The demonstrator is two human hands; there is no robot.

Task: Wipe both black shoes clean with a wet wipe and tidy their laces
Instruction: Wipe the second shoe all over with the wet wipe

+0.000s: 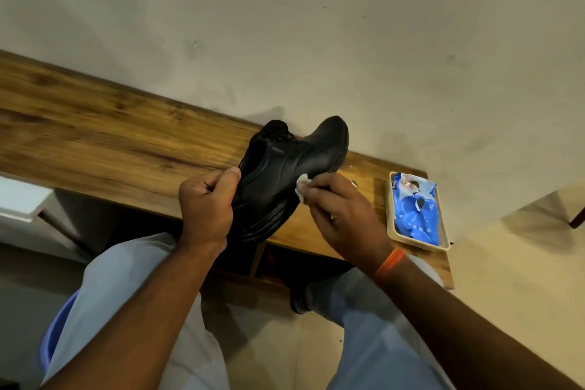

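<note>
So this looks like mid-wipe on the first shoe [285, 174], tilted up over the surface [95, 136]: left hand [205, 203] fingers curled round its heel, right hand [345, 212] fingers pinching the wipe [302, 188] on its side, next probably sole and laces.

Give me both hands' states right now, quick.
Left hand: closed, gripping the heel end of the black shoe.
Right hand: closed, pinching the white wet wipe against the shoe's side.

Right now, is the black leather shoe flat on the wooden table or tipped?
Tipped: the black leather shoe is held with its toe raised, its sole showing along the lower edge.
</note>
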